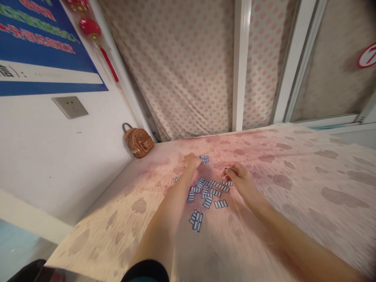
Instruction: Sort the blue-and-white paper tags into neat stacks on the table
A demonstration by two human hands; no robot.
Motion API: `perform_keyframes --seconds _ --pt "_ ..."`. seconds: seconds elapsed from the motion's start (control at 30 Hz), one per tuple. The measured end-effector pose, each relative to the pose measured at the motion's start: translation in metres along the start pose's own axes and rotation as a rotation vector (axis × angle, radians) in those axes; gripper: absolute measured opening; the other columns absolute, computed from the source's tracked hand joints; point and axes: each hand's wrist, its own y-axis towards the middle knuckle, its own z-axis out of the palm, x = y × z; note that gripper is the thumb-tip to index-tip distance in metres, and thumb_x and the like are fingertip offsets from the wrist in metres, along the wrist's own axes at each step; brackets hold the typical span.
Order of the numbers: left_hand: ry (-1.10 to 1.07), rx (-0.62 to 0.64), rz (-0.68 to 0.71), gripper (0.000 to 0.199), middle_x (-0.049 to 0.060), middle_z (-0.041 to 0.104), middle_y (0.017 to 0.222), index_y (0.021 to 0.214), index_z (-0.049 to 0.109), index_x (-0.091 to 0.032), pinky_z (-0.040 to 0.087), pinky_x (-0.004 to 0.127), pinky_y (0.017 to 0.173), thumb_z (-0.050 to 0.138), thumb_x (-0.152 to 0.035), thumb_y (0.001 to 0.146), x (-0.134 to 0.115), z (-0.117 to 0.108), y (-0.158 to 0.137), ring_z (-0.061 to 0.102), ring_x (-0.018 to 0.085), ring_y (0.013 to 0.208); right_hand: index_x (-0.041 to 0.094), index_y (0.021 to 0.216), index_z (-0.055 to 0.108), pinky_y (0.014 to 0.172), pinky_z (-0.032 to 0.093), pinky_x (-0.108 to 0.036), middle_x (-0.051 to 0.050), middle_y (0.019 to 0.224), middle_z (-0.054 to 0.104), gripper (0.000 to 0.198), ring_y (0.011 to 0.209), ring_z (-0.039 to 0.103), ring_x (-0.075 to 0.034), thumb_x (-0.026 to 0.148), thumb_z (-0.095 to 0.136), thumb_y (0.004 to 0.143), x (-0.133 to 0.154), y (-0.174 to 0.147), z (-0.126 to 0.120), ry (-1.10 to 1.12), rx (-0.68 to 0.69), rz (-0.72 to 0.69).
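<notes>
A loose heap of small white pieces with blue edges (205, 190), joined in short striped strips, lies mid-table; their exact kind is too small to tell. Beyond the heap my left hand (192, 160) is closed, its bent fingertips down beside a small blue-and-white group (205, 158). Whether it grips one of those pieces is hidden. To the right, my right hand (238, 175) has its thumb and index finger pinched together just above a blue-and-white strip (227, 183); anything between them is too small to make out. Nearer me sits a separate cluster of pieces (196, 220).
A patterned pink cloth (282, 203) covers the table. At its back left corner a small brown backpack-shaped bag (139, 141) leans by the wall. Behind the table hang dotted curtains (188, 78) and a white frame post (241, 66). A wall socket (70, 107) is at left.
</notes>
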Motion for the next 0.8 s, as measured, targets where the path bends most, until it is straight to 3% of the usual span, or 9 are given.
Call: perform_keyframes --seconds 0.13,0.23,0.5,0.63,0.8 --pt "-0.021 -0.033 0.046 0.037 0.017 0.073 0.105 0.097 0.071 -0.015 0.051 0.032 0.080 0.078 -0.039 0.070 0.003 -0.005 -0.003 0.068 0.032 0.104 0.021 0.087 0.056 0.057 0.048 -0.030 0.000 0.068 0.064 0.022 0.054 0.058 -0.014 0.039 0.061 0.076 -0.002 0.000 -0.002 -0.002 0.006 -0.017" --pt "-0.057 -0.050 0.105 0.036 0.012 0.074 0.105 0.100 0.071 -0.016 0.049 0.028 0.078 0.072 -0.043 0.076 0.020 -0.017 -0.003 0.068 0.026 0.100 0.021 0.087 0.057 0.059 0.048 -0.031 -0.001 0.071 0.065 0.021 0.058 0.059 -0.015 0.039 0.061 0.077 -0.003 -0.001 -0.003 -0.005 -0.004 -0.035" --pt "-0.045 0.013 0.134 0.014 0.005 0.074 0.086 0.085 0.072 -0.014 0.045 0.021 0.066 0.071 -0.024 0.075 0.127 -0.068 -0.037 0.066 0.017 0.081 0.023 0.083 0.057 0.059 0.048 -0.030 -0.001 0.071 0.065 0.016 0.058 0.058 -0.015 0.035 0.063 0.076 0.004 -0.004 0.000 0.003 0.006 -0.009" --pt "-0.065 0.004 0.115 0.021 0.003 0.073 0.085 0.089 0.071 -0.015 0.043 0.021 0.062 0.074 -0.026 0.072 0.152 -0.066 -0.052 0.065 0.015 0.075 0.022 0.083 0.058 0.058 0.048 -0.030 -0.002 0.072 0.065 0.015 0.058 0.058 -0.015 0.034 0.062 0.075 0.003 -0.005 0.000 -0.020 0.008 0.008" --pt "-0.104 -0.001 0.127 0.016 0.003 0.071 0.077 0.079 0.068 -0.015 0.039 0.022 0.059 0.076 -0.026 0.070 0.153 -0.055 -0.049 0.063 0.015 0.071 0.022 0.080 0.057 0.061 0.049 -0.030 -0.001 0.071 0.064 0.012 0.060 0.058 -0.015 0.033 0.061 0.075 -0.001 -0.001 -0.005 -0.042 -0.013 0.007"
